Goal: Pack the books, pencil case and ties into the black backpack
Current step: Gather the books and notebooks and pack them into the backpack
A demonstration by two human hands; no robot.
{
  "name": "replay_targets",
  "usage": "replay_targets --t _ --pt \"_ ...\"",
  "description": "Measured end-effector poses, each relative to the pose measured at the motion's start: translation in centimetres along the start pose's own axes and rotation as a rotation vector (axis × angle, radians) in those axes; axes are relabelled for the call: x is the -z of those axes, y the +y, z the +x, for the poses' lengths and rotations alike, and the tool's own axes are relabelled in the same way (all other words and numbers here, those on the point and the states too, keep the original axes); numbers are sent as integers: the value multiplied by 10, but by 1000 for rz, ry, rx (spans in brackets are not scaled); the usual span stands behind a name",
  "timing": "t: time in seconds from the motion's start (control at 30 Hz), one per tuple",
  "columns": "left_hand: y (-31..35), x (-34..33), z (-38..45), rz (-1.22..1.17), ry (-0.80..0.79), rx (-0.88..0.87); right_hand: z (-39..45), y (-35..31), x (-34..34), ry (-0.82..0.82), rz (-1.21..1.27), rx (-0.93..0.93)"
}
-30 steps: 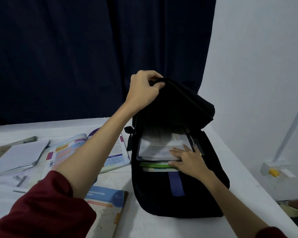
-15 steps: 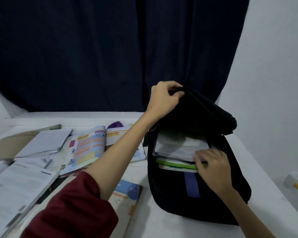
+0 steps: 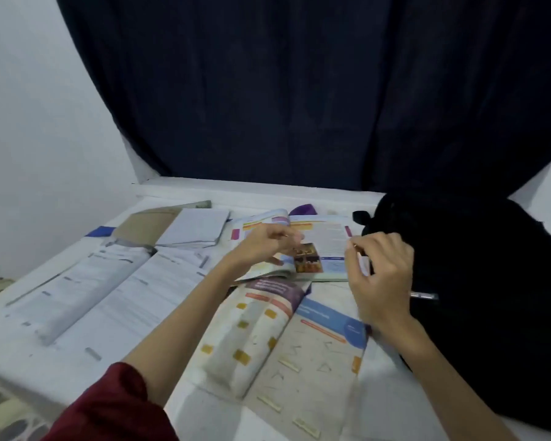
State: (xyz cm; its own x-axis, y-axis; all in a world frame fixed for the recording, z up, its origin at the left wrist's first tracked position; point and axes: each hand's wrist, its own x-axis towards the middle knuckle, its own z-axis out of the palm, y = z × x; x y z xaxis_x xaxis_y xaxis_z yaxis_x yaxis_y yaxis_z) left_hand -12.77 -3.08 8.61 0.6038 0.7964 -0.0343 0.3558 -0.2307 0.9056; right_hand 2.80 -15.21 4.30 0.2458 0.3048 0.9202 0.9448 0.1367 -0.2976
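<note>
- A large open book [image 3: 86, 300] with black-and-white pages lies flat at the left of the white table [image 3: 388, 405].
- Behind it lie a brown folder [image 3: 147, 224] and, overlapping its right edge, a closed white notebook [image 3: 194, 230].
- The left hand [image 3: 264, 246] hovers over the colour textbook [image 3: 325, 246], which lies open at the back middle of the table. Its fingers are loosely curled with the tips apart; they seem to hold nothing, though blur makes it hard to tell whether they touch the page. A dark red sleeve [image 3: 109, 409] covers the upper arm at the bottom edge.
- A purple thing [image 3: 303, 210], partly hidden, peeks out behind the textbook; what it is cannot be told.
- A second open workbook [image 3: 287, 345], with orange labels and blue headers, lies nearest the person, between the two forearms, its far edge tucked under the textbook.
- The right hand [image 3: 382, 278] is raised just left of the backpack, fingers curled inward and thumb near the fingertips. Whether it pinches anything cannot be told.
- A silver pen-like tip [image 3: 423, 295] shows just beside the right wrist, against the bag.
- The black backpack [image 3: 477, 297] lies at the right of the table, its top towards the dark curtain [image 3: 299, 90]. Its opening is not visible.
</note>
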Motion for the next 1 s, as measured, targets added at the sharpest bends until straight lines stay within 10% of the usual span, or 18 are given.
replay_targets --t 0.27,0.47,1.0 --pt "-186 240 -79 475 415 387 -52 -164 -164 -659 216 -66" --pt "-276 336 -108 624 430 570 -68 -242 -252 -1165 442 -507" --pt "-323 409 -89 649 318 739 -34 -283 -327 -1184 584 -1024"
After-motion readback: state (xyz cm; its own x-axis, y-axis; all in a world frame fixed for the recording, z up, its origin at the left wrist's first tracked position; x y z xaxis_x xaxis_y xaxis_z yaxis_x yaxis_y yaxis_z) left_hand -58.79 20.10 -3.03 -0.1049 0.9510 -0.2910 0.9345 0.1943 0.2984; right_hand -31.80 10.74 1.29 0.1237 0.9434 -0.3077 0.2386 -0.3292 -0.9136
